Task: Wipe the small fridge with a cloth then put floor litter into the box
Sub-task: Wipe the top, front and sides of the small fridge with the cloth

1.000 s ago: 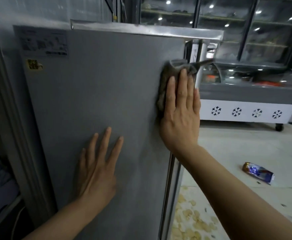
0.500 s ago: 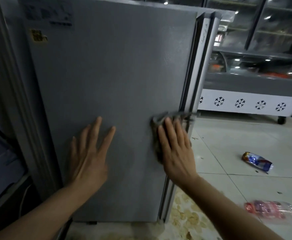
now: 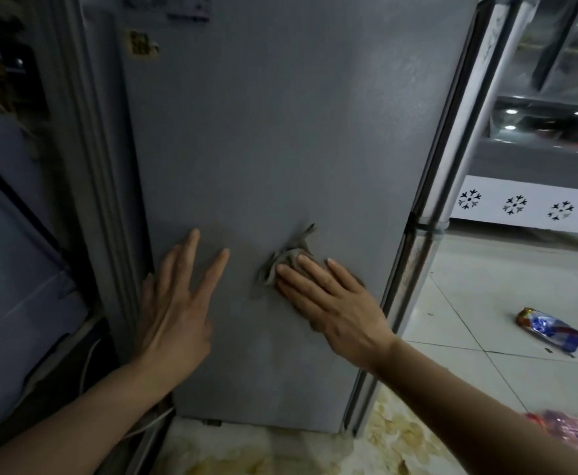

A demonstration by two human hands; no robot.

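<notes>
1. My left hand [image 3: 174, 310] is lying flat on the fridge [image 3: 280, 132] side, fingers spread.
2. Above it, stickers [image 3: 142, 46] are showing print too blurred to read.
3. My right hand [image 3: 332, 299] is pressing the grey cloth [image 3: 280, 262] flat, fingers straight together.
4. Right of it, a blue wrapper [image 3: 551, 332] is lying on the floor [image 3: 486, 296]; its lettering is unreadable.

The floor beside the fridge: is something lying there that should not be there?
Yes. A crumpled blue wrapper lies on the white tiles right of the fridge, and a blurred pink packet lies nearer the lower right edge. Both look like litter. No box is in view.
</notes>
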